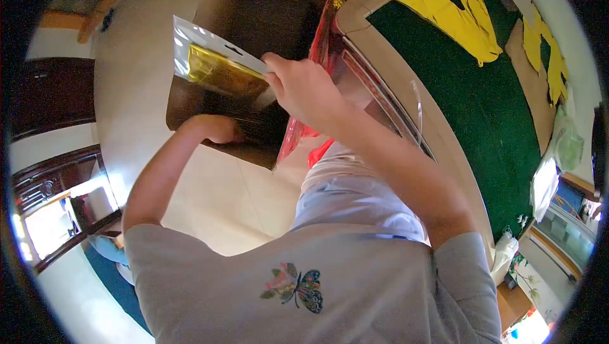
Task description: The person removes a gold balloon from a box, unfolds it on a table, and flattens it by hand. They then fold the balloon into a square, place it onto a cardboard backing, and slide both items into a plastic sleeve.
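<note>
My right hand (304, 87) pinches the right end of a flat plastic packet (222, 65), which has a white hanging strip with a slot and gold, shiny contents. The packet is over an open cardboard box (260, 14). At the near left side of the box, my left hand (222, 129) reaches in over the edge; its fingertips are hidden in shadow, so what they hold cannot be made out. Red clear plastic wrapping (323, 46) lies along the right side of the box.
To the right is a table with a dark green top (469, 103) and a light border. Gold foil letter shapes (438, 1) lie at its far end. A pale plastic bag (545, 179) hangs at the far right. Dark wooden doors (54, 99) stand at the left.
</note>
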`<state>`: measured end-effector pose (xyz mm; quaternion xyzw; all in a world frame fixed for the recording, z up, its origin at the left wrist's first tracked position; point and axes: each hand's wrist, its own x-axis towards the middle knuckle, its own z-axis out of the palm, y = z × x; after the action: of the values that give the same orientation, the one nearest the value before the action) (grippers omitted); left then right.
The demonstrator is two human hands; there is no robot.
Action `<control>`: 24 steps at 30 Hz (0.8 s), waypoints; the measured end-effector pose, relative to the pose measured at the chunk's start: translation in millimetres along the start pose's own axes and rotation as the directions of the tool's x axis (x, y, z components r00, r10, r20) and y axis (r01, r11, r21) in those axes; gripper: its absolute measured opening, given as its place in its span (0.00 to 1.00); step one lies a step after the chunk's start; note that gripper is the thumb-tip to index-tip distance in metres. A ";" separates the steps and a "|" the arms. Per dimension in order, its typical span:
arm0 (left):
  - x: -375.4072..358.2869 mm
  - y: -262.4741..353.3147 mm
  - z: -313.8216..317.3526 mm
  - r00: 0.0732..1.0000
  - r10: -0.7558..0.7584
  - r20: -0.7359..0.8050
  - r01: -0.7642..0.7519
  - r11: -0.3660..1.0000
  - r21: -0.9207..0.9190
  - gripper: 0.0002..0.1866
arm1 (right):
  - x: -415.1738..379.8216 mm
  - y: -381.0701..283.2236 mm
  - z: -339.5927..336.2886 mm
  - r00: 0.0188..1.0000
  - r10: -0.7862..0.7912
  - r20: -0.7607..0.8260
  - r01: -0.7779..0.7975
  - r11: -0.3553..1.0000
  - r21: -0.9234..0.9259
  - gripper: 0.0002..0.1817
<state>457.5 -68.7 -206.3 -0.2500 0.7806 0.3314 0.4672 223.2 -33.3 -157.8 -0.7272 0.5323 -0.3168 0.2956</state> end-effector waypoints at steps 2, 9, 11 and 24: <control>-3.9 -4.7 -6.0 1.000 -0.012 -0.004 0.012 0.999 -0.049 0.15 | -8.5 -3.1 -4.6 1.000 0.009 -0.005 -0.009 0.999 0.041 0.12; 40.2 -25.6 -4.0 0.993 -0.114 0.043 0.109 0.990 0.092 0.16 | -15.0 4.8 -4.2 0.997 0.076 -0.011 -0.075 0.996 0.042 0.13; 62.2 -29.3 14.8 0.993 -0.084 0.083 0.077 0.994 0.083 0.16 | -14.2 9.3 -5.4 0.998 0.065 0.008 -0.066 0.998 0.020 0.16; 157.4 -97.5 84.2 0.995 -0.031 -0.100 0.016 0.989 -0.148 0.18 | -16.8 12.1 -11.8 0.987 0.159 0.016 -0.160 0.985 0.059 0.10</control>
<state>504.2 -82.0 -403.8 -0.3094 0.7740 0.3691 0.4109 203.0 -21.4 -162.2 -0.6749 0.5774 -0.3040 0.3446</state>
